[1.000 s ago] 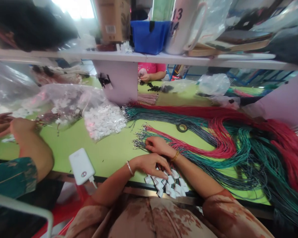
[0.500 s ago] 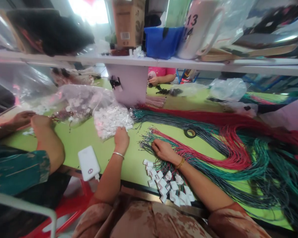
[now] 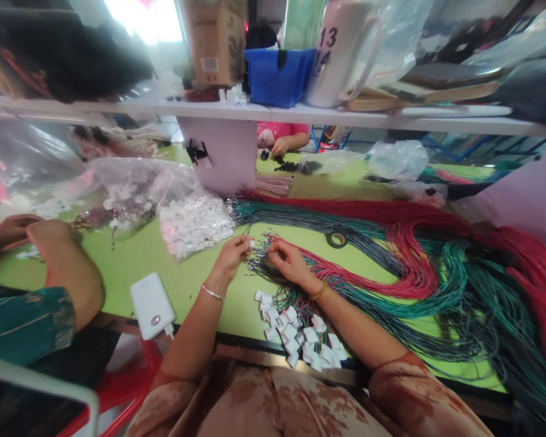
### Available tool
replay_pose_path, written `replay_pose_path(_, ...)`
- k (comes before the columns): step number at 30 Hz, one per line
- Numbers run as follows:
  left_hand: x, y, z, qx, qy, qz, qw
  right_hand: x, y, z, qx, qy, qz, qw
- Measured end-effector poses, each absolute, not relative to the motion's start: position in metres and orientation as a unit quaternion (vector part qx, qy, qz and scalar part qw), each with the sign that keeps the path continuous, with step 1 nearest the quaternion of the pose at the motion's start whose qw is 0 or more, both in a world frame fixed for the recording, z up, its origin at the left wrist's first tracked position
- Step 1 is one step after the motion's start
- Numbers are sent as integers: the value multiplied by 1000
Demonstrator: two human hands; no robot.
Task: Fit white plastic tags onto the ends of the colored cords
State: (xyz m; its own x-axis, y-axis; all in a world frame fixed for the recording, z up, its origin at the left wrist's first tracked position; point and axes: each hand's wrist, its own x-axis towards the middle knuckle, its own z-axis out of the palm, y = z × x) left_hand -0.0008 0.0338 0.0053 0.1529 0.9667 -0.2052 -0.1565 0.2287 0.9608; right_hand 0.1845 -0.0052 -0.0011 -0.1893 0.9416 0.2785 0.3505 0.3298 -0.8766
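Note:
My left hand (image 3: 233, 255) is pinched shut on a small white connector, held just left of the wire ends. My right hand (image 3: 287, 262) is closed on the tips of the red and green wires (image 3: 391, 267) that fan across the green table (image 3: 191, 285). The two hands nearly touch. Below them, at the table's near edge, lies a cluster of finished white connectors (image 3: 295, 337) with short wires attached. A clear bag of loose white connectors (image 3: 193, 224) sits just left of my left hand.
A white power bank (image 3: 151, 305) lies near the front edge. Another person's hands (image 3: 22, 233) work at the left. A roll of tape (image 3: 336, 240) rests among the wires. A shelf (image 3: 273, 112) above holds a blue bin, a box and a jug. Someone in pink sits opposite.
My left hand has come back from the bag of connectors to the wire ends, now pinching one. My right hand stayed on the wires.

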Motion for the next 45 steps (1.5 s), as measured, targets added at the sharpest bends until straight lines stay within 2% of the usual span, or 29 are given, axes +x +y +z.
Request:
replay_pose_path(4, 12, 29, 1, 375, 407, 427, 715, 183, -4, 0, -488, -667, 349, 441)
replay_pose_path(14, 19, 25, -2, 354, 362, 425, 750, 182, -4, -4, -501, -664, 364, 419)
replay_pose_path(23, 20, 21, -1, 406, 398, 432, 700, 183, -5, -6, -498, -679, 345, 414)
replay_pose_path(30, 30, 20, -8, 371, 453, 441, 681, 185, -4, -4, -492, -746, 223, 389)
replay_pose_path(38, 28, 19, -5, 413, 462, 436, 653, 183, -4, -8, -490, -746, 246, 378)
replay_pose_path(45, 8, 23, 0, 513, 470, 332, 637, 197, 6, -10, -466, -787, 284, 287)
